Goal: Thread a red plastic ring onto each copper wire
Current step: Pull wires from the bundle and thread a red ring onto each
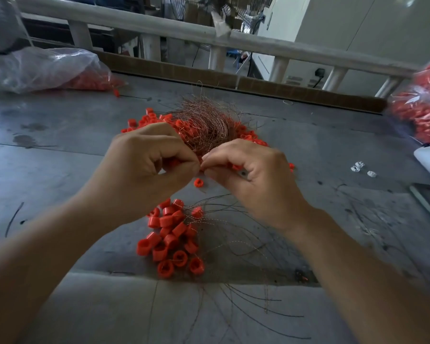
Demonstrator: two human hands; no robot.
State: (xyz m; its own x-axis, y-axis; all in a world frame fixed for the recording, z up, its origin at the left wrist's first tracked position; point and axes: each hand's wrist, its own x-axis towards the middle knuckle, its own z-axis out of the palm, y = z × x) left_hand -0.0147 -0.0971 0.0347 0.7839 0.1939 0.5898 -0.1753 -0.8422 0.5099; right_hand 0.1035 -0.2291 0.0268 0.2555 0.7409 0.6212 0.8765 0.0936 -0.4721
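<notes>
Near edge: loose copper strands (246, 301) lie flat on the grey worktop (60, 175). Their long axes fan out to the right and toward me.

Just beyond: finished pile (174, 237), red rings bunched at the left end of their wires. The wires trail off right in shallow curves. Front rings sit with bores facing up; others lie on their sides.

Single stray ring (198, 182) sits on the worktop directly below my fingertips.

Mid: both hands are raised over the worktop, thumb and forefinger tips meeting at centre. Left hand (147, 165): fingers curled, pinching; a sliver of red shows at the tip, read as a red ring (201, 161), mostly hidden. Right hand (248, 170): fingers curled, pinching a fine copper wire (210, 147). That wire runs away from me, up into the bundle.

Behind the hands: wire bundle (209, 122), strands arched, free ends pointing far and left. It rests on a spread of unthreaded rings (147, 120).

Right side: small white bits (357, 167) and a flat dark device (427, 199), part out of frame.

Far: clear bags of red parts, left (43, 68) and right (422, 108). Cardboard strip (258, 85) runs along the back edge, grey rail (159, 23) beyond it.
</notes>
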